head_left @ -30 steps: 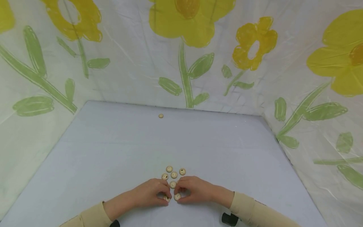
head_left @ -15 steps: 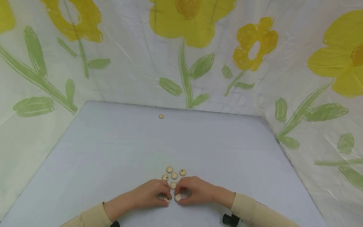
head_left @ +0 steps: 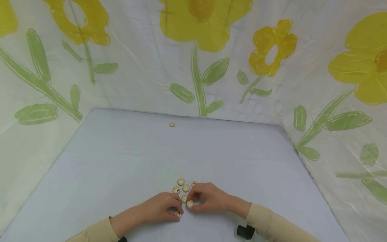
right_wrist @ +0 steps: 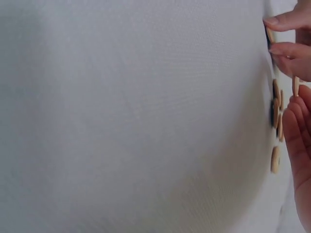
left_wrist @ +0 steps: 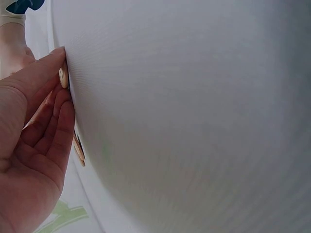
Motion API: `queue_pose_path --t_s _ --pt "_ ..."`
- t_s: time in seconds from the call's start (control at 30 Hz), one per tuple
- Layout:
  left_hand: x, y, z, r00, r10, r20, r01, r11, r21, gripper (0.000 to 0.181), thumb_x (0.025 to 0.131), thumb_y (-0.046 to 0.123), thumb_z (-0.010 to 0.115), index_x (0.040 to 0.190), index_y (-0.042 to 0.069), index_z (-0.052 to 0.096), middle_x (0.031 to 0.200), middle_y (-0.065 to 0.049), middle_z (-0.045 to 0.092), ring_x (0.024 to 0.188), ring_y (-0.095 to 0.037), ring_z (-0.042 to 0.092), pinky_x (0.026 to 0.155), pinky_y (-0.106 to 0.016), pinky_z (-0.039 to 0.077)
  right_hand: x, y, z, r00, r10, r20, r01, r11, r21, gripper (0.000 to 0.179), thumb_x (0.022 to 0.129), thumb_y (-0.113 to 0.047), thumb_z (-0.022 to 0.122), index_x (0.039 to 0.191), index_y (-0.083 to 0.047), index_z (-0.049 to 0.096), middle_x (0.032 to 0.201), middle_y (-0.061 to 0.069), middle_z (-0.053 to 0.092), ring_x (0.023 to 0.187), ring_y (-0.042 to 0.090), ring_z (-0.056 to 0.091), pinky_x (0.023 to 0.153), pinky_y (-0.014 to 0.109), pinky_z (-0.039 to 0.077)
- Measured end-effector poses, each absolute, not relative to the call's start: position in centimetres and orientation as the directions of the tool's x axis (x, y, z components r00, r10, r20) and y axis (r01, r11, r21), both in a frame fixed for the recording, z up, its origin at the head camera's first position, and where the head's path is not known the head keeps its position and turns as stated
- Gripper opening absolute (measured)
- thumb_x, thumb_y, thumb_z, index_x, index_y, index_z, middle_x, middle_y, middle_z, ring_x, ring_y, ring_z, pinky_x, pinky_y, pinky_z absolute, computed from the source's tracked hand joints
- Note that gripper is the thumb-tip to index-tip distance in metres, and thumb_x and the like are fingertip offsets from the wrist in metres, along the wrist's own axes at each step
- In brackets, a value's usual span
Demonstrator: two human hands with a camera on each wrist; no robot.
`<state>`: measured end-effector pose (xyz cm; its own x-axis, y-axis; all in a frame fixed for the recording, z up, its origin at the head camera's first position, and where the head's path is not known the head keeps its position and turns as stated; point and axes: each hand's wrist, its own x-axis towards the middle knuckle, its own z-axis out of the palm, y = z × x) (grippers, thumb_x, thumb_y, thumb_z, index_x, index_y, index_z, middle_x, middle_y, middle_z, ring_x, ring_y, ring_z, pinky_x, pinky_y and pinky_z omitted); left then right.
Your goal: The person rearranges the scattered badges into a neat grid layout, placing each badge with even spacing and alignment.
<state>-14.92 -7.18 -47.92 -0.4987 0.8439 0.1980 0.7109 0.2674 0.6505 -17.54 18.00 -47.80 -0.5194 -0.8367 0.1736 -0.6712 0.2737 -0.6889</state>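
Near the front edge of the white-covered table [head_left: 127,161], my left hand [head_left: 158,208] pinches a small round wooden disc [head_left: 177,213] with dark markings. The left wrist view shows this disc [left_wrist: 63,76] between thumb and fingertips, right at the tabletop. My right hand [head_left: 209,197] pinches a similar disc [head_left: 189,204] by its edge. In the right wrist view that disc [right_wrist: 295,86] stands out from the surface, above the others. Just beyond both hands lie several more discs [head_left: 185,188], flat in a loose cluster; the right fingers partly cover one of them [head_left: 194,184].
A lone disc [head_left: 172,124] lies by the table's far edge. White sheeting [head_left: 136,67] painted with yellow flowers and green stems rises around the table's back and sides. A black band [head_left: 245,232] shows under the right wrist.
My right hand has moved slightly away from the body, lifting its disc toward the cluster, and now covers part of the cluster's right side. The left hand has stayed in place with its disc.
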Motion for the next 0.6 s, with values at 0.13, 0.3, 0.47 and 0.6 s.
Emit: queue_pose_path --t_s 0.13,0.3,0.47,0.6 --pt "-14.9 -7.2 -47.9 -0.495 0.847 0.194 0.712 0.267 0.649 0.011 0.083 0.017 0.077 0.093 0.013 0.074 0.094 0.011 0.065 0.089 0.004 0.057 0.079 -0.018 0.048 -17.7 17.9 -47.5 -0.537 -0.824 0.182 -0.658 0.274 -0.701 0.019 0.084 -0.016 0.077 0.098 -0.017 0.065 0.091 -0.009 0.063 0.082 0.005 0.059 0.073 0.019 0.050" --pt "-14.9 -7.2 -47.8 -0.497 0.848 0.184 0.709 0.275 0.649 0.011 0.083 0.017 0.077 0.093 0.013 0.074 0.093 0.012 0.065 0.088 0.004 0.057 0.079 -0.018 0.048 -17.4 17.5 -46.0 -0.548 -0.814 0.195 -0.646 0.263 -0.716 0.021 0.081 -0.006 0.078 0.097 -0.009 0.065 0.091 0.000 0.066 0.080 0.016 0.063 0.071 0.025 0.054" --pt "-15.0 -7.2 -47.8 -0.495 0.847 0.194 0.713 0.268 0.648 0.011 0.082 0.017 0.078 0.092 0.013 0.074 0.093 0.012 0.064 0.088 0.005 0.056 0.079 -0.017 0.048 -18.2 17.8 -46.4 -0.565 -0.800 0.200 -0.639 0.272 -0.720 0.023 0.082 -0.009 0.078 0.100 -0.010 0.064 0.091 -0.004 0.065 0.082 0.009 0.061 0.073 0.023 0.053" --pt "-15.0 -7.3 -47.8 -0.488 0.849 0.199 0.722 0.266 0.638 0.011 0.083 0.019 0.078 0.092 0.014 0.074 0.093 0.012 0.064 0.088 0.004 0.056 0.079 -0.017 0.047 -19.4 18.1 -47.6 -0.576 -0.787 0.221 -0.650 0.277 -0.708 0.024 0.082 -0.013 0.078 0.101 -0.013 0.064 0.091 -0.008 0.064 0.082 0.006 0.059 0.074 0.020 0.051"
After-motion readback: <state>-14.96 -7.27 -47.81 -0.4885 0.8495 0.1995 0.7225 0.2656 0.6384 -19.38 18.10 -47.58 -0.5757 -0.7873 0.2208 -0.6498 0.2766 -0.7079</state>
